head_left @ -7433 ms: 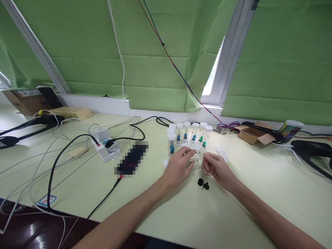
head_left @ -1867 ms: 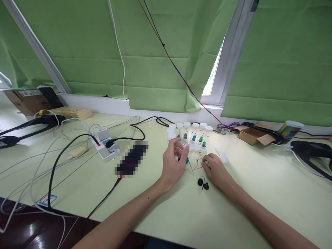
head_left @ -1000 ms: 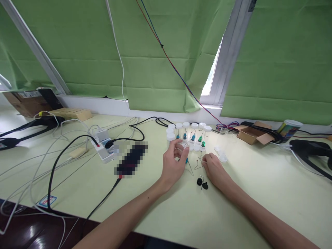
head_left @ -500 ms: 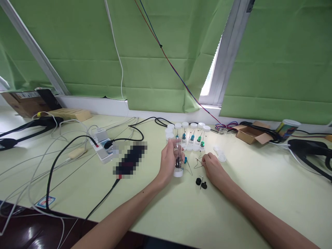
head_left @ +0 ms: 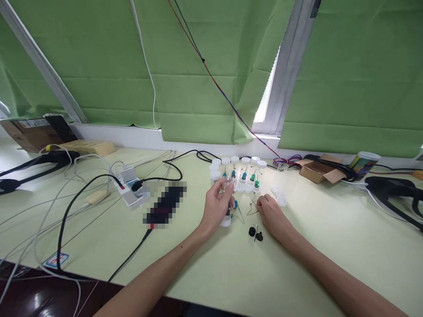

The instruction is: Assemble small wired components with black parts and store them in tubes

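My left hand [head_left: 218,202] is wrapped around a clear tube [head_left: 226,223] with a white end, which stands upright with dark pieces inside. Its fingers cover much of the tube. On the table, the fingers of my right hand [head_left: 272,215] are curled together beside thin bent metal wires [head_left: 251,208]; what they pinch is hidden. Between the hands lies a blue-hubbed piece with a thin metal stem [head_left: 240,211]. Closer to me are a black round cap [head_left: 252,231], a second black piece [head_left: 259,236] and a small bent metal rod.
Behind my hands stand several white-capped clear tubes [head_left: 243,175] holding blue and green pieces. Loose clear lids [head_left: 280,197] lie to the right. A power strip [head_left: 131,193] and cables are at left; an open cardboard box [head_left: 317,171] and a can [head_left: 365,163] at back right.
The fingers of my left hand have closed further around the upper part of the tube, covering more of it. My right hand stays in nearly the same place.
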Demonstrator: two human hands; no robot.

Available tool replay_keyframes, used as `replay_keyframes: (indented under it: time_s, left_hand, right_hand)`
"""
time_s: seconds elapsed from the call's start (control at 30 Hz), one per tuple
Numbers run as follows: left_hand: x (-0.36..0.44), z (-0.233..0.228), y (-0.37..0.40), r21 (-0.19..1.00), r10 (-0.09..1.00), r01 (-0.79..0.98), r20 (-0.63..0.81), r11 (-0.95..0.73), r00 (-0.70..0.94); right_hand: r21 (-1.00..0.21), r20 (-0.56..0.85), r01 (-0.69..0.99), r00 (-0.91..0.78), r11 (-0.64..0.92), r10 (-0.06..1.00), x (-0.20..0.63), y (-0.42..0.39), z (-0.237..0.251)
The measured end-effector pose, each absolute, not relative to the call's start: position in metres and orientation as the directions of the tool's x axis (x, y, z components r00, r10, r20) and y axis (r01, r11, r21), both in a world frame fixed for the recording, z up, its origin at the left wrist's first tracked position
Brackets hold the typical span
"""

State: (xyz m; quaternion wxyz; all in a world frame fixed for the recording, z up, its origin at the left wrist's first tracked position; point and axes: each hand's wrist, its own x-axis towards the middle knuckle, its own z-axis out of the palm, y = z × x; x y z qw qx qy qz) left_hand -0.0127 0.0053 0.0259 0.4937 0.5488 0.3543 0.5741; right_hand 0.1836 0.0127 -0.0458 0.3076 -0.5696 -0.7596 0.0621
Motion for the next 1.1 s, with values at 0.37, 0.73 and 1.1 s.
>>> replay_keyframes:
  time_s: [0.37,0.73,1.1]
  left_hand:
    - [-0.013,0.019,0.005,0.896,0.910,0.168,0.395,-0.412,0.124]
    - [-0.017,0.012,0.004,0.519,0.772,0.597,0.558,-0.611,0.305]
    - [-0.018,0.012,0.003,0.443,0.774,0.667,0.534,-0.599,0.340]
  right_hand:
    - [-0.454,0.531,0.798,-0.114,0.396,0.840,0.176,0.005,-0.024]
    - [-0.467,0.713,0.625,-0.152,0.626,0.684,0.166,-0.008,-0.010]
    - [-0.395,0.742,0.599,-0.238,0.696,0.626,0.169,-0.005,-0.014]
